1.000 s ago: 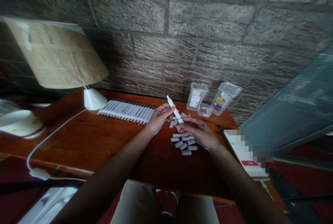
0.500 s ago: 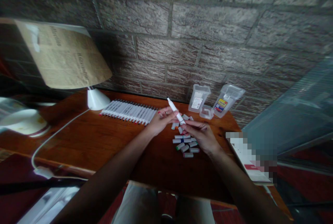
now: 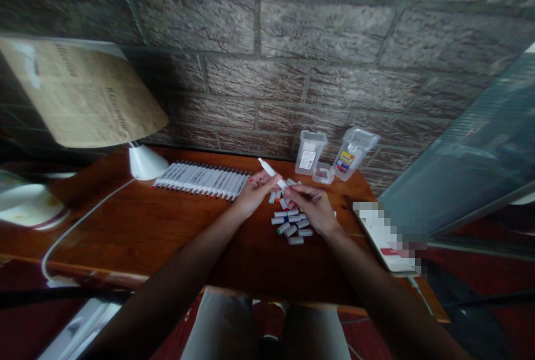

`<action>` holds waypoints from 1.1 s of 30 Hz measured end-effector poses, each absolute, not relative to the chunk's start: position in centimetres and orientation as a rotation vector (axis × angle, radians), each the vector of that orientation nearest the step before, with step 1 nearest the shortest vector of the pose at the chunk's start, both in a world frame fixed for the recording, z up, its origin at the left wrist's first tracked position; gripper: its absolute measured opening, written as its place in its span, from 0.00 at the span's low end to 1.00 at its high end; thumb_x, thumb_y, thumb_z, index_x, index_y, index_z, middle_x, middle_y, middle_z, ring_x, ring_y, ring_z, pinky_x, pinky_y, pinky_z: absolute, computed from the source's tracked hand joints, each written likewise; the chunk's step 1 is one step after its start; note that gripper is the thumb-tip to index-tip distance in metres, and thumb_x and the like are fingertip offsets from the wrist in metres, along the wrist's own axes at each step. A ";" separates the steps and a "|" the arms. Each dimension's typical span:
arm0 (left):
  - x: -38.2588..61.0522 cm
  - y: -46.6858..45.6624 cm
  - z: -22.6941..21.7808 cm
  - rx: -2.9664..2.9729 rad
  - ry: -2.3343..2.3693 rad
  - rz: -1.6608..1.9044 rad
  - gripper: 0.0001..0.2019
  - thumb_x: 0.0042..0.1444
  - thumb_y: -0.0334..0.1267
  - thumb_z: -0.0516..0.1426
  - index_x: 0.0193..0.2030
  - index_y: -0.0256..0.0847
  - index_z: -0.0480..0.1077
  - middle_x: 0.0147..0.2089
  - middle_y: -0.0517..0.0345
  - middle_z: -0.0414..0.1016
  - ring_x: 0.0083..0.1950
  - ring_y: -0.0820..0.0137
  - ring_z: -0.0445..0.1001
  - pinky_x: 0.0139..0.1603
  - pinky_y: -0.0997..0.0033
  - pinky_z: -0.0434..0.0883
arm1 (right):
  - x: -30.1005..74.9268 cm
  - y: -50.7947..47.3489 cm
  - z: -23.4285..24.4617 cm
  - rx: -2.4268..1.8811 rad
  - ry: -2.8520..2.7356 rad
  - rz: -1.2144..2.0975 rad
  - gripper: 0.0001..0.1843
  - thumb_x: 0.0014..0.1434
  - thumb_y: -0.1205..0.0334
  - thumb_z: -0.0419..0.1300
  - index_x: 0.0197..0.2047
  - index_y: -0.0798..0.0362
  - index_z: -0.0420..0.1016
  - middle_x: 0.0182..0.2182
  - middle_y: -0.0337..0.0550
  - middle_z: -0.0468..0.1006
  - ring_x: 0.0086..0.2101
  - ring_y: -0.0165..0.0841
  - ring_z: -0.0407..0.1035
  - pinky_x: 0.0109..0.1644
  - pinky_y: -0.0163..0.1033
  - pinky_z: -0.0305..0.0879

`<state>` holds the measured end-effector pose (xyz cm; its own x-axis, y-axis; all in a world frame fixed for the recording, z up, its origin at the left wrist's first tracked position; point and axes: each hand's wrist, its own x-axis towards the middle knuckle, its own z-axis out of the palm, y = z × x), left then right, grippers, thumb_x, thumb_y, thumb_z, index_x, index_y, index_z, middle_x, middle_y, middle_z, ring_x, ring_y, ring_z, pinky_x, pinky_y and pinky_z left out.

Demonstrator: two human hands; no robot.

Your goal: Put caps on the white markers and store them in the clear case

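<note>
A white marker pen slants up and to the left above the table, held in both hands. My left hand is closed around its middle, thumb on top. The fingers of my right hand pinch its lower end, hiding most of that part. Beneath and beside my right hand lie several loose white marker caps with coloured ends, partly covered by the hand. Left of my left hand, several white markers lie side by side in a neat row, their coloured ends toward me.
Two clear plastic boxes stand near the wall, with a small clear lid between them. A lamp with a paper-like shade is at the left, its white cord crossing the table. A partly blurred-out flat white object lies at the right edge.
The view has shifted slightly, moving the scene left. My right fingers have closed in on the marker's lower end, covering more of it. Both hands still hold the marker.
</note>
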<state>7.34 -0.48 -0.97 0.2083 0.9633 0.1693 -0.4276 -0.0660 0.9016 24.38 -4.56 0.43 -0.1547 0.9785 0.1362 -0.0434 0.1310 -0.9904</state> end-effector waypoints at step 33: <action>6.7 0.1 -0.3 1.075 0.756 1.358 0.24 0.45 0.53 0.70 0.38 0.38 0.70 0.28 0.66 0.70 0.18 0.82 0.61 0.17 0.80 0.55 | 31.9 -1.0 0.3 -1.542 -1.677 0.381 0.10 0.55 0.56 0.64 0.37 0.51 0.85 0.31 0.45 0.85 0.31 0.38 0.77 0.40 0.42 0.71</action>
